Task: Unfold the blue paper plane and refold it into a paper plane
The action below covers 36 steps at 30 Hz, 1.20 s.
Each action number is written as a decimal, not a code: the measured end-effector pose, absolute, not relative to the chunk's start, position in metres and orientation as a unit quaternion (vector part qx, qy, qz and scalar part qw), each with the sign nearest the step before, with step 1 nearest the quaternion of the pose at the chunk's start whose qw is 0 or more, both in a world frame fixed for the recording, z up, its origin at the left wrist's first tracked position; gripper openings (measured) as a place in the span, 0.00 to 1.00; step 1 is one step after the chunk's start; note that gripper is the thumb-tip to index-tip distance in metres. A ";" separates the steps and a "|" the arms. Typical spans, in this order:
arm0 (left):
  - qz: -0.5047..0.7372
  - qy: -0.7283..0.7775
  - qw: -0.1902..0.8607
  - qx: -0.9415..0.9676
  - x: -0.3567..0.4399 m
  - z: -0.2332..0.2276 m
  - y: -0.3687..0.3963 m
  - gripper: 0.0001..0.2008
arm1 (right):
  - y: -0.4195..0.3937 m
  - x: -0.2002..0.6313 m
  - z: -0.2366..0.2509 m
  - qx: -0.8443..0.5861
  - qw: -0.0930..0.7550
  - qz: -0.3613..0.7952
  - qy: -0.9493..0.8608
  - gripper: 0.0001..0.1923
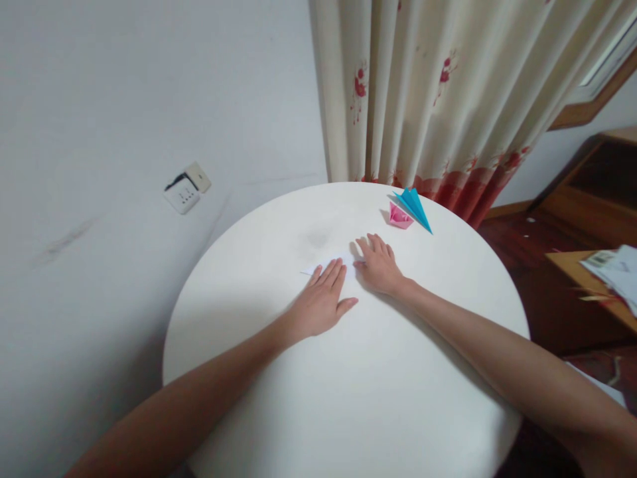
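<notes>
A small piece of white folded paper (350, 267) lies on the round white table (318, 398), its pointed left end showing past my fingers. My left hand (321, 305) rests flat over the paper, fingers stretched out and thumb apart. At the paper's right end is my right hand (378, 265), fingers spread and slightly bent, with the thumb tip at or close to its edge. Most of the paper's shape is hidden under the left fingers. Beyond my right hand sit a pink paper boat (400, 217) and a blue paper plane (416, 209).
A white wall with a socket adapter (182, 194) stands to the left. A cream curtain (418, 99) with red flowers hangs behind the table. On the right, papers (614, 272) lie on a lower wooden surface (572, 265).
</notes>
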<state>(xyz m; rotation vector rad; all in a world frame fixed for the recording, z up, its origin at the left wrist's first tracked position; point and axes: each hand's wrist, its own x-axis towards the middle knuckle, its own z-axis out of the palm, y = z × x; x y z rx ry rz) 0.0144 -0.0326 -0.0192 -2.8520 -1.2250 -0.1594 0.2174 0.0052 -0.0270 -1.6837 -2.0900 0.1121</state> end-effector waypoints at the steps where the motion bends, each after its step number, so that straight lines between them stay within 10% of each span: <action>1: -0.050 -0.394 0.016 -0.917 0.014 -0.019 -0.033 0.37 | 0.007 0.221 -0.026 -0.613 0.238 0.043 -0.752 0.27; 6: -0.050 -0.395 0.017 -0.917 0.015 -0.018 -0.033 0.35 | 0.003 0.220 -0.018 -0.567 0.315 0.034 -0.761 0.26; 15: -0.062 -0.388 0.018 -0.920 0.015 -0.020 -0.034 0.32 | -0.025 0.193 -0.025 -0.468 0.141 0.073 -0.869 0.31; 36: 0.057 -0.568 0.051 -0.819 -0.048 -0.008 -0.012 0.43 | -0.028 0.195 -0.027 -0.464 0.140 0.034 -0.874 0.43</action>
